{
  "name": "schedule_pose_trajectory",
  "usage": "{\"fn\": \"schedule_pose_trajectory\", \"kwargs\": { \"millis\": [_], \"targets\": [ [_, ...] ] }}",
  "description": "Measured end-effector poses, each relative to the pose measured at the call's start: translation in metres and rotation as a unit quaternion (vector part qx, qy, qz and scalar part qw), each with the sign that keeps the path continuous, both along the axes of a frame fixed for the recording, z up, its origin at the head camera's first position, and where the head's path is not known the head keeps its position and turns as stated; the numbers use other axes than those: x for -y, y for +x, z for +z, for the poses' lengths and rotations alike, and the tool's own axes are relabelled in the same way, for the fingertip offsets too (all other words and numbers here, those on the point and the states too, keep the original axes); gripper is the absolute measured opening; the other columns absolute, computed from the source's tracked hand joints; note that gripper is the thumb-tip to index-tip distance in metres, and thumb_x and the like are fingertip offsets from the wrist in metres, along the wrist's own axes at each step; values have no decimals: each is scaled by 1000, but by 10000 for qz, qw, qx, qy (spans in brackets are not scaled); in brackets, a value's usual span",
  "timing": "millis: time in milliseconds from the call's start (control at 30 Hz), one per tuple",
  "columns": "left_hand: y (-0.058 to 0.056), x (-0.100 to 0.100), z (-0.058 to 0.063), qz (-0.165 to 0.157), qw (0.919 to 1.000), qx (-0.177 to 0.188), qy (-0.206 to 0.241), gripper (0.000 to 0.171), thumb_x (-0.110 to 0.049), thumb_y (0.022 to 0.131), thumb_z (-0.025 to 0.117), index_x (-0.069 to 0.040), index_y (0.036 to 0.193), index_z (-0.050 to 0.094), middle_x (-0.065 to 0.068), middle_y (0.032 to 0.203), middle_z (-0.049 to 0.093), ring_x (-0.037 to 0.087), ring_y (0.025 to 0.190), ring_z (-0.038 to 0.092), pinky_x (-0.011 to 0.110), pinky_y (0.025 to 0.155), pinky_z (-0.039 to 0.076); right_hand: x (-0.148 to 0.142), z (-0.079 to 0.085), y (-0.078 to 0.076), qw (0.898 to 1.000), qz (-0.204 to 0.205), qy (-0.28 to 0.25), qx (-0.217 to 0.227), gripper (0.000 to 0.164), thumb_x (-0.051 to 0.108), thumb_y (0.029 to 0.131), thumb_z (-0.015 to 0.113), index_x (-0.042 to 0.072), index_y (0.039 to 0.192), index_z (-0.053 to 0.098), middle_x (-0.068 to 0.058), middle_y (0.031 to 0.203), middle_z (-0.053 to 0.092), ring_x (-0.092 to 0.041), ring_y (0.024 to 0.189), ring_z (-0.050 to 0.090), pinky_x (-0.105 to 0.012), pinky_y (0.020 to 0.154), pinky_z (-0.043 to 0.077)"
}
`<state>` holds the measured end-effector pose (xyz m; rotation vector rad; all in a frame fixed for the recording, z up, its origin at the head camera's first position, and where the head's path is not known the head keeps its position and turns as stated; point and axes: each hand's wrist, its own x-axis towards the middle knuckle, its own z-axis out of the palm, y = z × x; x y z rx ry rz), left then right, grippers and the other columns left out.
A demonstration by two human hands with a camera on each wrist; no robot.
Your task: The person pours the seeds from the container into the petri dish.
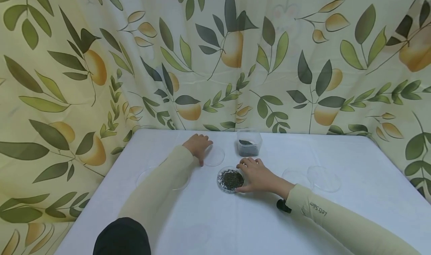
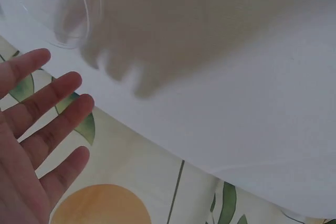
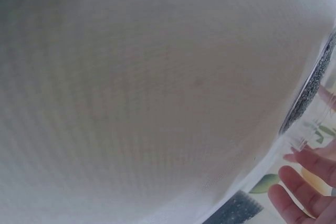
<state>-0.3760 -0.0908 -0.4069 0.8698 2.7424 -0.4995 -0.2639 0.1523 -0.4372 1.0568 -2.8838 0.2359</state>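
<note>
Head view: the right hand (image 1: pixel 254 174) curves thumb and fingers round a dish of dark bits (image 1: pixel 225 190), likely to steady it. The left hand (image 1: pixel 197 147), fingers spread straight, is beside a clear dish (image 1: pixel 215 157). Beyond the right hand, a tub (image 1: pixel 257 148) stands within reach.

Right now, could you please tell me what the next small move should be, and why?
The left hand should probably close on the clear round dish beside it: its fingers are spread, not gripping it, while the right hand holds the dish of dark grains.
</note>
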Motion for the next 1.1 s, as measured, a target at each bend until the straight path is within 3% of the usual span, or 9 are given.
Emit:
{"fn": "schedule_pose_trajectory", "kwargs": {
  "millis": [367,567,1100],
  "targets": [
    [1,-4,6,185,9995,230,137,88,-40,58,87,-21,135,48,6,131,53,25,119,48,40,102,37,0,1,0,9999,81,-9,-113,72,59,69,71,7,117,59,-7,113,53,-24,105,49,-48,86,40],
    [1,-4,6,274,9990,332,105,84,-38,63,85,-23,136,48,5,134,52,24,123,47,40,106,34,1,-1,-1,9999,103,-19,-100,73,60,69,71,7,117,58,-7,113,53,-24,106,49,-48,87,40],
    [3,-4,-3,-228,9996,-18,154,91,-44,64,84,-13,138,42,8,133,53,26,120,51,40,105,39,1,-1,0,9999,57,-12,-87,72,58,69,72,6,117,58,-8,112,53,-24,106,49,-48,86,40]
  ]
}}
